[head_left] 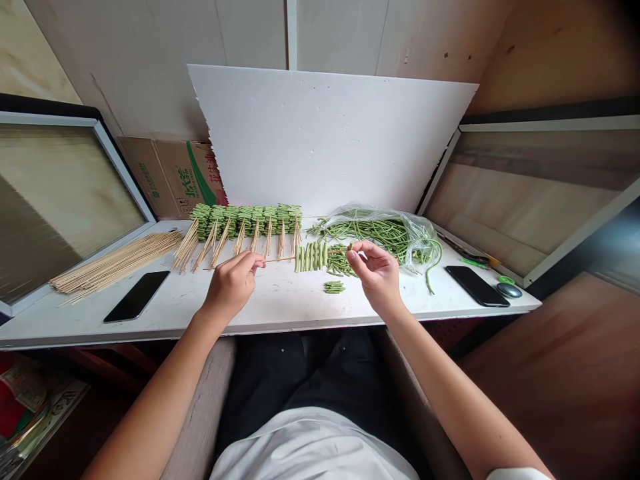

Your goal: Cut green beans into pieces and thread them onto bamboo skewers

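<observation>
My left hand (234, 283) is closed around a thin bamboo skewer (277, 259), which runs level to the right above the table. Several short green bean pieces (311, 257) are threaded crosswise along it. Near the skewer's right end, my right hand (376, 277) pinches another short bean piece (350, 247) between thumb and fingers. Whether this piece is on the tip I cannot tell. Cut bean pieces (340, 262) lie in a pile behind and between the hands, and a small bunch (334, 287) of them lies closer to me.
Finished bean skewers (245, 220) are stacked in a row at the back. Bare skewers (120, 260) lie left, beside a phone (137, 297). Long beans in a plastic bag (380, 230) sit at right, near another black phone (476, 285) and a mouse (509, 290). A white board (330, 140) stands behind.
</observation>
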Motion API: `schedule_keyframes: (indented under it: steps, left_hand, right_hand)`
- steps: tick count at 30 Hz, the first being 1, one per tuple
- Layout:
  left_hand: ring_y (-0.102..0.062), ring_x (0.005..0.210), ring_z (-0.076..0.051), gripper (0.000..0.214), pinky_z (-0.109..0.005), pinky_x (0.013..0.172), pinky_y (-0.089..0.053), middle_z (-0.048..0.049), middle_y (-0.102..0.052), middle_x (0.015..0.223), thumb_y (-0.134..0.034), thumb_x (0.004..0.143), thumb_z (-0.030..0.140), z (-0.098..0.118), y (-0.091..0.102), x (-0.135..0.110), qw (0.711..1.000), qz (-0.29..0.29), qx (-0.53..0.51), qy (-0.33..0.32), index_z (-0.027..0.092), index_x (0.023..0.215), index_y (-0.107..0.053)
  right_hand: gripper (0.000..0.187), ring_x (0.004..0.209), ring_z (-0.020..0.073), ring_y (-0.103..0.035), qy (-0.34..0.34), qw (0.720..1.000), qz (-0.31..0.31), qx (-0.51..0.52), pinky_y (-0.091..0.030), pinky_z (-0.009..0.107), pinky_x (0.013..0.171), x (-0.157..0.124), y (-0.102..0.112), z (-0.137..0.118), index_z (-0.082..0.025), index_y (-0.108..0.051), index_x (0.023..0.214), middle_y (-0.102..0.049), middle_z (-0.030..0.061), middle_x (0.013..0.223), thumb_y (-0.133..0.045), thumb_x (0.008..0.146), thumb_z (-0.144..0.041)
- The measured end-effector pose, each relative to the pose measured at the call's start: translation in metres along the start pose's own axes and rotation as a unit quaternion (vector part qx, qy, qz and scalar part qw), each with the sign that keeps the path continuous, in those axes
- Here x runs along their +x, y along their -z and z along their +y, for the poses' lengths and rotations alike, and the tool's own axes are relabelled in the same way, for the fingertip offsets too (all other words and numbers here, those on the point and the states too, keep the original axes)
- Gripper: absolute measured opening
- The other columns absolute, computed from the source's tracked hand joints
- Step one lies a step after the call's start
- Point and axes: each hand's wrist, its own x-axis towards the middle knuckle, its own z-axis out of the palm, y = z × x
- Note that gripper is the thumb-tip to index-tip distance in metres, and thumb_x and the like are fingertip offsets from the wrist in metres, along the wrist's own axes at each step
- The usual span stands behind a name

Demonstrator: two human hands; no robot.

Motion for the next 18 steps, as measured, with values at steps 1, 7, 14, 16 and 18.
schedule_keyframes:
  steps: [1, 7, 14, 16, 18]
  left_hand:
    - [-0.073, 0.077, -0.018, 0.031, -0.025, 0.069, -0.056, -0.0045, -0.074, 0.083, -0.045, 0.085, -0.003, -0.001, -0.001, 0.000, 1.000, -0.008, 0.004, 0.004, 0.019, 0.088, -0.067]
    - [-0.074, 0.081, -0.019, 0.036, -0.026, 0.071, -0.056, -0.0036, -0.075, 0.084, -0.042, 0.079, -0.004, -0.007, -0.006, -0.004, 0.997, -0.066, -0.023, 0.037, 0.020, 0.089, -0.066]
    - [-0.072, 0.083, -0.017, 0.021, -0.026, 0.075, -0.057, -0.0060, -0.076, 0.095, -0.048, 0.100, 0.012, -0.001, -0.006, 0.003, 0.994, -0.019, -0.073, 0.074, 0.019, 0.107, -0.067]
    - [-0.070, 0.079, -0.016, 0.010, -0.026, 0.074, -0.056, -0.0053, -0.076, 0.093, -0.057, 0.103, 0.021, 0.002, -0.005, 0.005, 0.995, -0.001, -0.071, 0.067, 0.019, 0.104, -0.066]
    - [-0.070, 0.078, -0.015, 0.008, -0.025, 0.073, -0.055, -0.0045, -0.076, 0.091, -0.063, 0.102, 0.025, 0.004, -0.004, 0.005, 0.997, 0.012, -0.061, 0.055, 0.019, 0.099, -0.068]
  right_hand:
    - [0.033, 0.067, 0.0142, -0.054, 0.002, 1.000, -0.003, 0.000, -0.046, 0.030, 0.056, 0.000, 0.000, 0.000, -0.024, -0.074, 0.087, -0.066, 0.0039, 0.088, -0.088, 0.079, -0.053]
    - [0.030, 0.070, 0.0149, -0.057, 0.032, 0.999, -0.010, -0.009, -0.048, 0.030, 0.058, -0.001, -0.001, 0.003, -0.025, -0.074, 0.090, -0.066, 0.0048, 0.093, -0.086, 0.082, -0.051]
    - [0.030, 0.070, 0.0142, -0.056, 0.014, 1.000, 0.000, -0.006, -0.047, 0.029, 0.059, -0.001, -0.001, 0.004, -0.024, -0.074, 0.092, -0.068, 0.0046, 0.096, -0.087, 0.082, -0.050]
    - [0.031, 0.068, 0.0133, -0.054, -0.002, 1.000, 0.016, 0.000, -0.045, 0.029, 0.058, 0.000, 0.000, 0.005, -0.025, -0.075, 0.093, -0.067, 0.0034, 0.094, -0.088, 0.080, -0.050]
    - [0.031, 0.066, 0.0124, -0.051, -0.013, 1.000, 0.025, 0.013, -0.043, 0.028, 0.057, 0.002, 0.000, 0.006, -0.025, -0.076, 0.093, -0.066, 0.0023, 0.091, -0.090, 0.079, -0.049]
